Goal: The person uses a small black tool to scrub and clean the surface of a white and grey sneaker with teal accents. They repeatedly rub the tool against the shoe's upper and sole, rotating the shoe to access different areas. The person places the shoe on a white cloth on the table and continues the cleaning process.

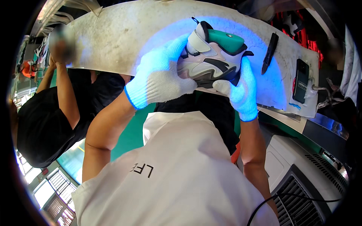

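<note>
Between my hands, over the table's near edge, I hold a small sneaker [211, 64] in white, pale pink and grey, with a strap across its front. A green shoe last [226, 40] fills its opening. My left hand [162, 73], in a white knit glove, is closed around the toe side of the shoe. In a matching glove, my right hand [241, 88] grips the other end, its thumb at the sole. Blue light falls on both gloves and the shoe. Some of my fingertips are hidden behind the shoe.
On the pale worktable [113, 34], right of the shoe, lies a black pen-shaped tool [270, 52], with a dark phone [300, 81] farther right. A co-worker in black [45, 124] sits at the left. A white slatted machine [298, 169] stands by my right arm, near a black cable [294, 196].
</note>
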A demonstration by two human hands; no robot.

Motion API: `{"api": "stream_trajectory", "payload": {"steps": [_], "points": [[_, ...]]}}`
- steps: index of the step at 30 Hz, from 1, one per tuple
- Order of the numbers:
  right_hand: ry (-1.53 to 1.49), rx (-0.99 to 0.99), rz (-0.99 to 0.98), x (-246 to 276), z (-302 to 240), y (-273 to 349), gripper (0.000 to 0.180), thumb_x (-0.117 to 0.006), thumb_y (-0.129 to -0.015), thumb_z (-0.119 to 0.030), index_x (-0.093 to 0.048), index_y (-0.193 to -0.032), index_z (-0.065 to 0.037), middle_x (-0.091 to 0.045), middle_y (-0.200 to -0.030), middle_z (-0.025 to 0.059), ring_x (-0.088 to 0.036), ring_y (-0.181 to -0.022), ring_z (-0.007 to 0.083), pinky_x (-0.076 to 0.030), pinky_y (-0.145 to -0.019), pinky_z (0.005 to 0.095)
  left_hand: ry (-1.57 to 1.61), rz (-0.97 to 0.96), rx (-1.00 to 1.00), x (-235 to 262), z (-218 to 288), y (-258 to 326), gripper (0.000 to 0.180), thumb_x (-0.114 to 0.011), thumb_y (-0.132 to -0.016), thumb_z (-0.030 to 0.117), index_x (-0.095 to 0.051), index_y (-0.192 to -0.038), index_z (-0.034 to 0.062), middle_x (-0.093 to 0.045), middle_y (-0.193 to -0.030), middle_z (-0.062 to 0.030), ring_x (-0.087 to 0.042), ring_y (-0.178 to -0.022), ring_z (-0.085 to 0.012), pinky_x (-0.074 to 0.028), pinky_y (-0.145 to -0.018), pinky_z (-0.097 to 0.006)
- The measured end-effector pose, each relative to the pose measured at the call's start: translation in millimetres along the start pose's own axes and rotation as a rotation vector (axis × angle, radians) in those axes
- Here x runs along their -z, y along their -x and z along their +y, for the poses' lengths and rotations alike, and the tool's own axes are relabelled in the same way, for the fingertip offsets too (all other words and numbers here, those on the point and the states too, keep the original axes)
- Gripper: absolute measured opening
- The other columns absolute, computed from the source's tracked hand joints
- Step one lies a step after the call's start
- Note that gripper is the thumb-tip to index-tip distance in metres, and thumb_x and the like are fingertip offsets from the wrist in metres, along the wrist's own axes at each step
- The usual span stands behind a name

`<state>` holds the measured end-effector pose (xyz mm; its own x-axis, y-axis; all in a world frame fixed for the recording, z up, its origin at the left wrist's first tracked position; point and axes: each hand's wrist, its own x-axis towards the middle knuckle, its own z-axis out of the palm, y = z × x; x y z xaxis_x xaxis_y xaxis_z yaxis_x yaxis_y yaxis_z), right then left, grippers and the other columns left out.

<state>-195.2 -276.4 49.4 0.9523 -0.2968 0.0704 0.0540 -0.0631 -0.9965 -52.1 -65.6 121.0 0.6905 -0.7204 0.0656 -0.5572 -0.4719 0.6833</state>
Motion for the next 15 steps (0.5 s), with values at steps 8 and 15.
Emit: {"api": "stream_trajectory", "payload": {"steps": [8, 15], "points": [[-0.083, -0.131, 0.106, -16.0, -15.8, 9.0, 0.074, -0.09, -0.084, -0.007, -0.054, -0.147, 0.006, -0.073, -0.132, 0.0151, -0.069, -0.117, 0.0211, -0.058, -0.105, 0.0399, 0.06, 0.025, -0.077, -5.7, -9.4, -7.0, 0.081, -0.099, -0.065, 0.03, -0.071, -0.138, 0.0097, -0.076, -0.114, -0.0156, -0.074, -0.101, -0.0345, -0.061, -0.094, -0.042], [-0.168, -0.012, -0.071, 5.5, 12.5, 50.8, 0.068, -0.09, -0.09, -0.018, -0.059, -0.146, 0.007, -0.072, -0.133, 0.021, -0.069, -0.126, 0.0309, -0.055, -0.109, 0.0433, 0.031, -0.21, -0.062, 10.0, -14.1, -5.4, 0.102, -0.105, -0.059, 0.04, -0.068, -0.147, 0.0048, -0.079, -0.12, -0.017, -0.078, -0.107, -0.0309, -0.062, -0.101, -0.042]]}}
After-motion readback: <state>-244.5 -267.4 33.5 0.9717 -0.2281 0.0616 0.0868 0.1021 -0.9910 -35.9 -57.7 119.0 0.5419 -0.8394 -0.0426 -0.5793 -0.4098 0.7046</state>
